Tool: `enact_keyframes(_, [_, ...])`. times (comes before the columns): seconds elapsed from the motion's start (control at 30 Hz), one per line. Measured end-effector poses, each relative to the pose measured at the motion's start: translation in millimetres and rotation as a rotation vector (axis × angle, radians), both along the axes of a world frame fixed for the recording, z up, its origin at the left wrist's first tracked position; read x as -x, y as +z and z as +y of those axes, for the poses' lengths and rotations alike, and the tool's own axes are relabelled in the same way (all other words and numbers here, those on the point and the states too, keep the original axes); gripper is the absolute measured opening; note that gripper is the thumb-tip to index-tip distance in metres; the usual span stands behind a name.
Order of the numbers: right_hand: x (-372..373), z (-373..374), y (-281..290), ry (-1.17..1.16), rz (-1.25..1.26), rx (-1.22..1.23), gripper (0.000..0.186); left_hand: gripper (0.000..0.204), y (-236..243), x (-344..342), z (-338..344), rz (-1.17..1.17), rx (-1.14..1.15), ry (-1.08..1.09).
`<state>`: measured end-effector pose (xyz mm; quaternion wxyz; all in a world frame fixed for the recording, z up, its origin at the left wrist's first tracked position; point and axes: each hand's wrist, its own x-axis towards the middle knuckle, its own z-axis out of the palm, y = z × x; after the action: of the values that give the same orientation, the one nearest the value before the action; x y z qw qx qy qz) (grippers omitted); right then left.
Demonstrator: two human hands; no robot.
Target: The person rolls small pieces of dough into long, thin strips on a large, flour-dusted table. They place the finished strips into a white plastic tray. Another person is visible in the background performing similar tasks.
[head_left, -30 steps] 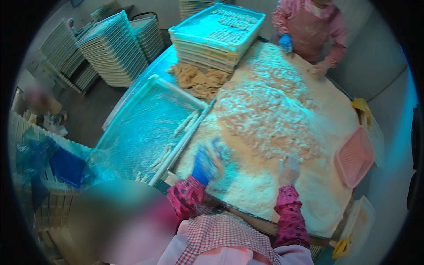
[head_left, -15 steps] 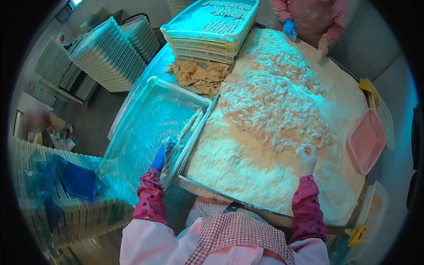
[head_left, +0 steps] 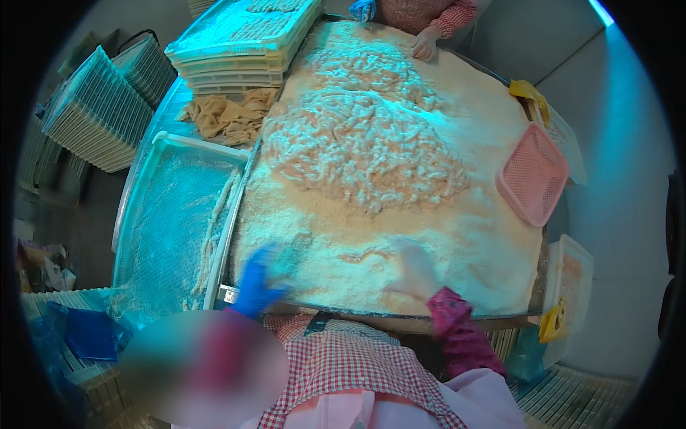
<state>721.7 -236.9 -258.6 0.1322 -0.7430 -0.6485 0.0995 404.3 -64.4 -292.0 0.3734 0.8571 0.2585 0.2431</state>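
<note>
My left hand (head_left: pixel 259 284), in a blue glove, is over the near left edge of the flour-covered table (head_left: pixel 493 264). Motion blurs it, but thumb and fingers look apart with nothing visible between them. To its right my right hand (head_left: pixel 416 275), pale and also blurred, hovers low over the flour with its thumb spread from the fingers. Just beyond and between the two hands lies a thin floured strip (head_left: pixel 366 253). Farther back, a large heap of pale floured strips (head_left: pixel 364 150) covers the middle of the table; whether they are meat or dough I cannot tell.
Left of the table, a mesh tray (head_left: pixel 163 207) holds floured strips along its right side. Behind it are a tan cloth (head_left: pixel 227 114) and stacked trays (head_left: pixel 232 64). A pink basket (head_left: pixel 532 175) hangs at the right edge. A co-worker's hand (head_left: pixel 424 44) rests at the far edge.
My left hand has left the strips in the tray and come over the table's near edge. My right hand has drawn back from the heap toward me. The view has shifted right.
</note>
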Motion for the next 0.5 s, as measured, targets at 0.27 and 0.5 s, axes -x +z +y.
enact_keyframes(0.27, [-31.2, -17.6, -39.8, -0.214, 0.159, -0.05, 0.032, 0.045, -46.6, -135.7, -13.5, 0.291, -0.16, -0.264])
enact_keyframes(0.5, [4.0, 0.2, -20.2, -0.276, 0.19, -0.337, 0.041, 0.034, -55.7, -174.3, -42.0, 0.016, 0.327, -0.151])
